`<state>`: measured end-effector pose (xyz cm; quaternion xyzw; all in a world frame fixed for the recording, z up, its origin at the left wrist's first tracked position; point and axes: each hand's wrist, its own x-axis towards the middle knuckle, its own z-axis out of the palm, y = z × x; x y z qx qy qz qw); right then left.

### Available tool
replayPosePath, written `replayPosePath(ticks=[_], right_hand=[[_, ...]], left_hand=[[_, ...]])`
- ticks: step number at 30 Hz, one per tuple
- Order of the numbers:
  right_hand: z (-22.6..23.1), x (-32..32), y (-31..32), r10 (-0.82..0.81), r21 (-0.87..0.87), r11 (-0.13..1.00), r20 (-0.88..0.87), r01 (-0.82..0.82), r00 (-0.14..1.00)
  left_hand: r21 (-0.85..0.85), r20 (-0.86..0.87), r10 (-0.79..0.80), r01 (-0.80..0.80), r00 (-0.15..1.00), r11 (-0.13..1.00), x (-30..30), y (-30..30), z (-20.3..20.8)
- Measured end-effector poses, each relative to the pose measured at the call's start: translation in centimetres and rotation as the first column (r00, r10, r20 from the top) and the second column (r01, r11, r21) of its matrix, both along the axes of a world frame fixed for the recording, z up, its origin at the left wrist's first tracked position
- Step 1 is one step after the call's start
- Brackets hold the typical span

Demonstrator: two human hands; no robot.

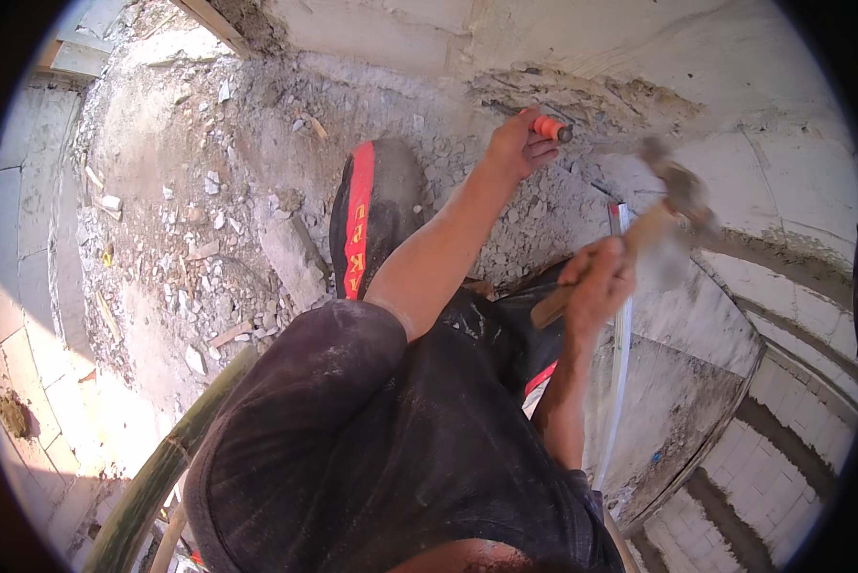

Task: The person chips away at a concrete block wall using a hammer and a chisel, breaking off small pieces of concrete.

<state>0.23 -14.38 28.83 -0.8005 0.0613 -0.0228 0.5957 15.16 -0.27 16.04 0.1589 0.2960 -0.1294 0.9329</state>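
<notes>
My left hand point(522, 148) is closed round a chisel with an orange grip point(548, 126). Its dark struck end sticks out to the right of my fingers, while its working end is hidden along the broken foot of the wall point(591, 91). My right hand point(601, 277) grips the wooden handle of a hammer point(682, 196), whose head is smeared by motion. That head hangs in the air, to the right of the chisel and apart from it. The handle's butt pokes out below my right fist.
Stone chips and dusty rubble point(209, 205) cover the ground to the left. A pale metal straightedge point(622, 353) lies lengthwise beside my right forearm. At lower left a bamboo pole point(166, 468) slants past my body. Block walls point(792, 306) with mortar bands stand at right.
</notes>
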Motion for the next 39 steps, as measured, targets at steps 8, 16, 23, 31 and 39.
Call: replayPosePath(ticks=[8, 16, 23, 31, 39], right_hand=[[-7.7, 2.8, -0.3, 0.28, -0.606, 0.793, 0.454, 0.062, 0.845], [-1.6, 1.7, 2.4, -0.293, 0.378, 0.924, 0.617, 0.052, 0.73], [-0.6, 0.9, 1.0, 0.044, -0.002, 0.999, -0.211, -0.046, 0.977], [-6.1, 2.6, 1.6, -0.049, -0.153, 0.986, 0.093, 0.063, 0.994], [1.4, 0.7, -0.3, -0.199, 0.249, 0.959, 0.239, 0.139, 0.95]], left_hand=[[-0.026, -0.017, -0.038, 0.038, 0.999, 0.999, -0.1, -0.5, 0.1], [-0.024, -0.021, -0.038, 0.038, 0.999, 0.999, 0.3, 0.3, 0.5], [0.001, -0.079, -0.02, 0.02, 0.997, 1.0, -0.1, 0.9, -0.5], [0.011, -0.077, 0.008, -0.007, 0.997, 1.0, 0.7, 1.0, -2.0], [-0.03, -0.082, -0.078, 0.076, 0.994, 0.997, -0.8, 0.7, -3.4]])
